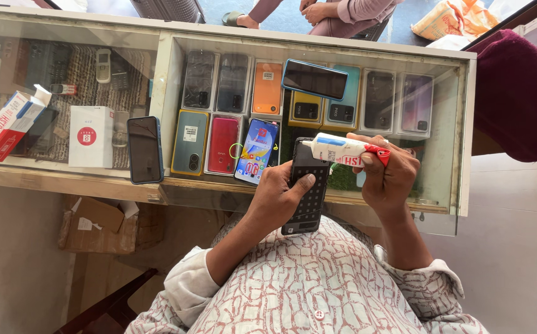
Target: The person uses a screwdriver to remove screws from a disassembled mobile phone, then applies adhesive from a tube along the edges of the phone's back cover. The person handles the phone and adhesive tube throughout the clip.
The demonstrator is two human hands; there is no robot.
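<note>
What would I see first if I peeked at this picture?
First, the two hands in the middle: the left hand holds a dark phone, and the right hand holds a white tube with a red end over it. Behind them, a glass counter shows rows of colourful phones.

The left hand [279,193] grips a dark phone [309,185] upright over a glass display counter [460,124], thumb resting on its face. The right hand [387,170] holds a white glue tube [343,149] with a red end, nozzle pointing left over the phone's top edge. Another phone [144,149] lies on the glass.
</note>
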